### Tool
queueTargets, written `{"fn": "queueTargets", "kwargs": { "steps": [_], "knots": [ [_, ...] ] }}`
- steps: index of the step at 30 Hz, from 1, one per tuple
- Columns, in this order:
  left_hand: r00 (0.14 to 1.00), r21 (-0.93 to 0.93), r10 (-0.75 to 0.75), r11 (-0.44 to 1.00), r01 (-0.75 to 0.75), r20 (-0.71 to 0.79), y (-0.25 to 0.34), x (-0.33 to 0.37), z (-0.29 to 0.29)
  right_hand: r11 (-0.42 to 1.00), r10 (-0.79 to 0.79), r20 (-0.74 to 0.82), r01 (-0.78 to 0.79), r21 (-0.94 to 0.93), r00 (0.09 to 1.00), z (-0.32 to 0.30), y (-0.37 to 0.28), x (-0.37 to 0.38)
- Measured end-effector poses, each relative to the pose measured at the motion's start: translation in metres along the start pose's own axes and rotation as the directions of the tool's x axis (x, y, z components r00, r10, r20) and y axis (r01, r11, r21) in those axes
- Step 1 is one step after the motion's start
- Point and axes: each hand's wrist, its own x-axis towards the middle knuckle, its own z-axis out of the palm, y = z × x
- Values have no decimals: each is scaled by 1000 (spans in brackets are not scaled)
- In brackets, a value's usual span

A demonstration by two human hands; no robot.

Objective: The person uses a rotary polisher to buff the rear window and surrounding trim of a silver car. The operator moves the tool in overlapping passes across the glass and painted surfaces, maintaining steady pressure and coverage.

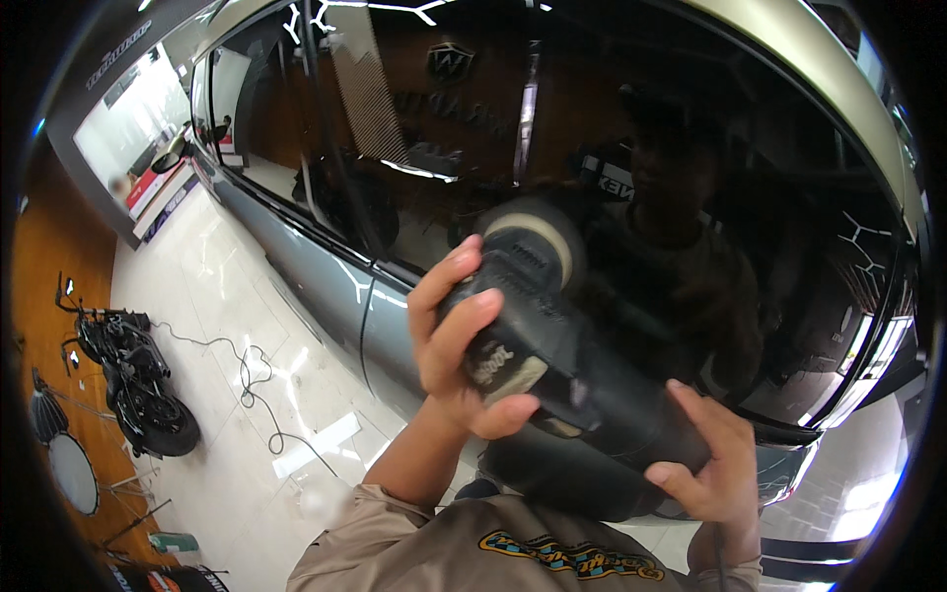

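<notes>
Your polisher (538, 321) is up at the lower part of the car's side glass (582, 138), head end toward the glass, body slanting down to your right. Body's black, smooth, roughly cylindrical; the round pad (560, 242) shows a pale rim (can't tell if it's actually touching). Glass is dark and mirror-glossy, reflecting you; grey door panel (326, 281) below its edge is shiny too. Your left hand (454, 360) is curled round the head end, fingers a bit apart, thumb on the near side. Your right hand (715, 459) wraps the rear body, thumb opposite fingers. Glossy pale tile floor (217, 365): thin dark cable (247, 395) loops mid-floor, black motorcycle (138, 370) at its left edge.
</notes>
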Motion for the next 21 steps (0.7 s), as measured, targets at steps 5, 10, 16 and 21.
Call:
{"fn": "queueTargets", "kwargs": {
  "steps": [5,10,16,21],
  "knots": [
    [999,9,-37,999,37,-8,2,-28,-3,997,-37,49,40,-66,998,6,11,-8],
    [996,19,66,998,-67,60,7,32,26,999,-16,-52,17,28,999,-18,14,-8],
    [991,22,13,1000,-16,134,17,6,17,1000,-3,14,3,3,1000,-9,20,-28],
    [965,41,103,992,-116,240,16,61,31,996,22,-91,-14,90,996,-22,16,-18]
  ]
}}
